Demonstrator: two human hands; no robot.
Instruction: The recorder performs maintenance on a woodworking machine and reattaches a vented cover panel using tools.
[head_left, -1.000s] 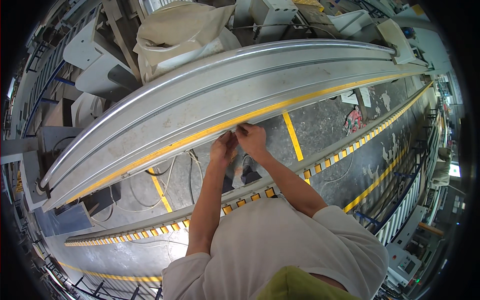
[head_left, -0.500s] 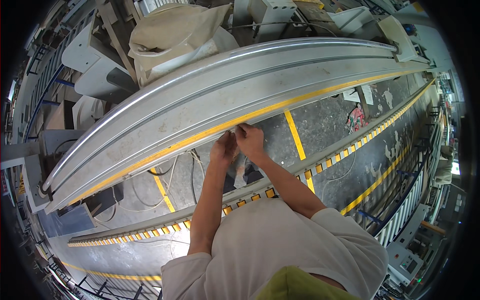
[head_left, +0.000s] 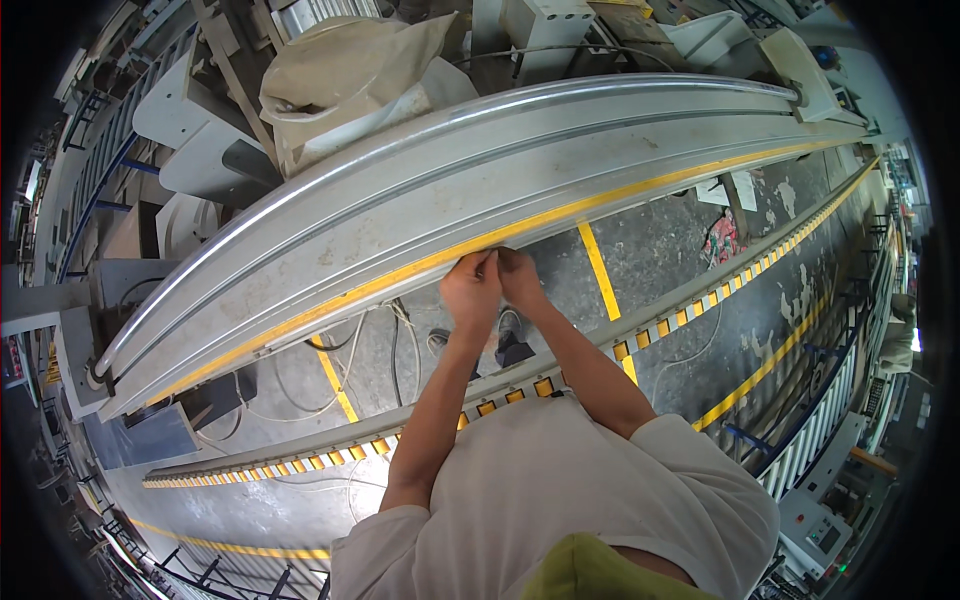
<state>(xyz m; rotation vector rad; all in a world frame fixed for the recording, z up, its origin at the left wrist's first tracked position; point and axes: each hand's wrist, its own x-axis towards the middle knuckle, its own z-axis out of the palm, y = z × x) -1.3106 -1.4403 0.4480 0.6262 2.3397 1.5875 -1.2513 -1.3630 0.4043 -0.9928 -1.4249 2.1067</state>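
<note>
Both hands meet at the near edge of a long pale grey metal beam (head_left: 400,215), right by the yellow strip (head_left: 370,288) along that edge. My left hand (head_left: 472,292) is closed, its thumb and fingers drawn together against the right. My right hand (head_left: 520,280) is closed too, its fingertips pinched beside the left ones. Whatever lies between the fingertips is hidden or too small to make out. A bright metal tube (head_left: 440,123) runs along the beam's far side.
A rail with yellow-and-white blocks (head_left: 640,338) crosses close to my body. Loose cables (head_left: 350,365) hang down to the floor at the left. A beige sack (head_left: 350,75) and grey machine parts (head_left: 225,150) stand beyond the beam. A control panel (head_left: 822,535) is at the lower right.
My hands have shifted a little to the right along the yellow strip, staying together with fingers closed. My shoes now show more plainly below them.
</note>
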